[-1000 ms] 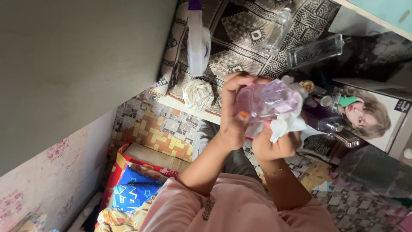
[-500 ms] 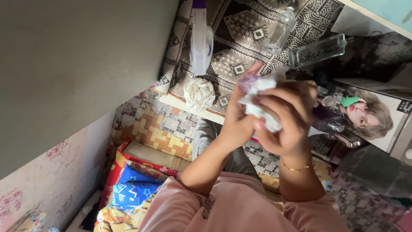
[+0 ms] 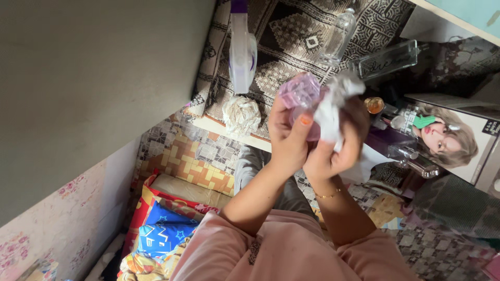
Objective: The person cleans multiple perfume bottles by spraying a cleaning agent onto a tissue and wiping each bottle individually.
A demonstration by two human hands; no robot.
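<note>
Above the patterned cloth (image 3: 291, 47), left hand (image 3: 289, 138) grips pink bottle (image 3: 301, 96), right hand (image 3: 336, 148) clutches tissue (image 3: 333, 106).

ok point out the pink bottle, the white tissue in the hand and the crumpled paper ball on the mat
pink bottle (image 3: 299, 91), head view, on its faceted top.
white tissue (image 3: 329, 112), head view, on its bunched middle against the bottle.
crumpled paper ball (image 3: 241, 115), head view, on its centre.

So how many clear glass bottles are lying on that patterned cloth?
2: a rounded glass bottle near the top of the patterned cloth, and a rectangular glass bottle at its right edge. Others may be hidden behind the hands.
</note>
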